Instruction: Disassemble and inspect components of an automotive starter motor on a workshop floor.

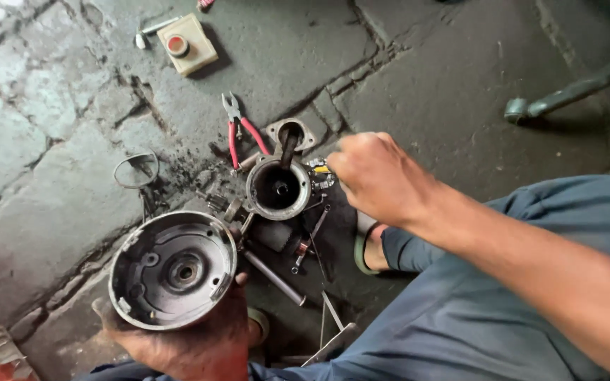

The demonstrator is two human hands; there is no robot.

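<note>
Holding a round metal housing from below, the left hand wraps its grip around the bottom edge, with the thumb up on the right rim. The housing looks like a shallow grey bowl. Its open side faces up toward the camera, so the person can look straight into it. In the middle sits a small round hub with a hole. Being round, it has no long side; its middle line points up and a little forward.

The right hand is curled into a loose fist, closed on something small with a yellow bit showing at the fingers. What that small thing is cannot be told. It sits just beside a second cup-shaped metal part, which stands on the floor with its dark open mouth facing up.

Near that part lie red-handled pliers, with the jaws pointing away from the person. A steel rod lies slanted under the housing. A wire ring lies to the left. A cream box with a red button sits farther off on the cracked stone floor. All are spread within easy reach.
</note>
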